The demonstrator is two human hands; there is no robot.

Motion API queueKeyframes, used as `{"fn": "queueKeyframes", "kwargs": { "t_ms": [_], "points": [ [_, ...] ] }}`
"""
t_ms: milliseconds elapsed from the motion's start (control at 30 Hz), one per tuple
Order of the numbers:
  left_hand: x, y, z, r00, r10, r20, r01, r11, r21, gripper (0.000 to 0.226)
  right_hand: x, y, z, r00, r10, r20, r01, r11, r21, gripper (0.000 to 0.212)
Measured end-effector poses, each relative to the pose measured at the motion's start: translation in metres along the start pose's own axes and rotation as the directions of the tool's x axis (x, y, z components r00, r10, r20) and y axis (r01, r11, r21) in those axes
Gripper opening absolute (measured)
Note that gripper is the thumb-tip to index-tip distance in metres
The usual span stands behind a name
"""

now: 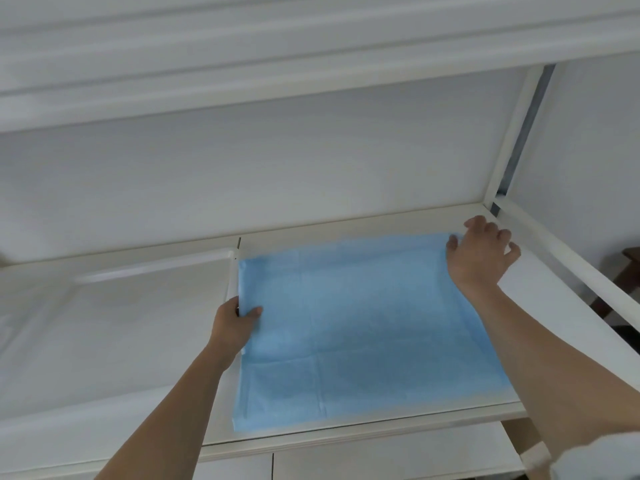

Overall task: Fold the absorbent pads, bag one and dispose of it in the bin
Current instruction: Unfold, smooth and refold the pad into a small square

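Observation:
A blue absorbent pad (353,327) lies spread flat on the right half of a white shelf (381,221), with crease lines showing near its front. My left hand (233,325) pinches the pad's left edge, thumb on top and fingers under it. My right hand (479,252) rests at the pad's far right corner, fingers curled loosely over the corner; whether it grips the pad is unclear. No bag or bin is in view.
A white sheet or pad (114,323) covers the left half of the shelf. A white upright post (512,133) and side rail (571,261) frame the right end. An upper shelf (277,64) hangs overhead. Dark furniture (628,268) shows at far right.

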State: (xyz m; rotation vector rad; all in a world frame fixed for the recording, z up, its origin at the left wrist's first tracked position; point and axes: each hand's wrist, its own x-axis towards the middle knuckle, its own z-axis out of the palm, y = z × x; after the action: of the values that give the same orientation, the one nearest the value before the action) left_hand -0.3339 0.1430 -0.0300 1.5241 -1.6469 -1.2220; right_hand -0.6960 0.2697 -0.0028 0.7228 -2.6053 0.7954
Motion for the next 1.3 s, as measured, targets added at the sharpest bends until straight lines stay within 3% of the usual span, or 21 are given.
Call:
{"fn": "queueKeyframes", "kwargs": {
  "t_ms": [67,133,233,333,400,467,567,667,767,867,967,1033,1100,1167,1233,1300],
  "points": [
    [0.004,-0.006,0.004,0.997,-0.073,0.000,0.073,0.997,0.016,0.022,-0.002,0.001,0.002,0.997,0.033,-0.070,-0.032,0.999,0.008,0.036],
    [0.004,-0.011,0.008,0.992,-0.130,0.005,0.129,0.990,0.050,0.026,-0.007,0.004,0.006,0.997,0.067,-0.048,-0.066,0.997,0.027,0.039],
    [0.002,-0.015,0.013,0.986,-0.168,-0.014,0.168,0.982,0.086,0.014,-0.016,0.014,0.016,0.992,0.046,0.118,-0.050,0.998,0.037,0.033],
    [0.002,-0.016,0.013,0.983,-0.179,-0.038,0.182,0.974,0.131,0.006,-0.029,0.026,0.030,0.922,-0.130,0.364,0.060,0.979,0.197,0.026],
    [0.003,-0.017,0.014,0.982,-0.180,-0.052,0.187,0.966,0.179,0.018,-0.040,0.033,0.041,0.818,-0.205,0.538,0.117,0.974,0.193,0.031],
    [0.003,-0.017,0.014,0.980,-0.189,-0.064,0.199,0.947,0.254,0.036,-0.047,0.039,0.049,0.732,-0.173,0.659,0.168,0.983,0.071,0.048],
    [0.000,-0.017,0.018,0.969,-0.237,-0.070,0.246,0.888,0.388,0.065,-0.047,0.034,0.047,0.727,-0.087,0.681,0.115,0.993,0.004,0.067],
    [-0.004,-0.016,0.021,0.965,-0.251,-0.074,0.252,0.815,0.522,0.065,-0.046,0.023,0.040,0.723,-0.079,0.687,0.097,0.995,0.013,0.067],
    [-0.002,-0.020,0.023,0.947,-0.320,-0.017,0.308,0.892,0.330,0.048,-0.055,0.008,0.032,0.737,-0.094,0.669,0.135,0.991,-0.009,0.050],
    [-0.006,-0.024,0.030,0.916,-0.397,-0.047,0.400,0.910,0.112,0.018,-0.070,-0.011,0.028,0.744,-0.226,0.629,0.210,0.973,0.101,0.032],
    [-0.013,-0.020,0.042,0.901,-0.414,-0.129,0.415,0.910,-0.020,0.002,-0.087,-0.036,0.019,0.566,-0.379,0.732,0.242,0.925,0.292,0.026],
    [-0.020,-0.013,0.052,0.885,-0.438,-0.157,0.420,0.897,-0.135,0.011,-0.099,-0.053,0.014,0.472,-0.438,0.765,0.226,0.899,0.375,0.026],
    [-0.031,-0.003,0.061,0.899,-0.432,-0.072,0.403,0.881,-0.249,0.009,-0.109,-0.068,0.014,0.459,-0.468,0.755,0.169,0.880,0.443,0.029],
    [-0.044,0.006,0.067,0.930,-0.298,0.215,0.353,0.886,-0.300,0.022,-0.118,-0.082,0.012,0.452,-0.469,0.759,0.083,0.869,0.488,0.042],
    [-0.056,0.013,0.068,0.831,-0.178,0.527,0.336,0.915,-0.223,0.043,-0.126,-0.092,0.011,0.430,-0.474,0.769,0.043,0.861,0.507,0.059],
    [-0.062,0.017,0.067,0.725,-0.175,0.666,0.301,0.951,-0.078,0.050,-0.133,-0.093,0.012,0.431,-0.491,0.757,0.099,0.860,0.501,0.064]
  ]
}}
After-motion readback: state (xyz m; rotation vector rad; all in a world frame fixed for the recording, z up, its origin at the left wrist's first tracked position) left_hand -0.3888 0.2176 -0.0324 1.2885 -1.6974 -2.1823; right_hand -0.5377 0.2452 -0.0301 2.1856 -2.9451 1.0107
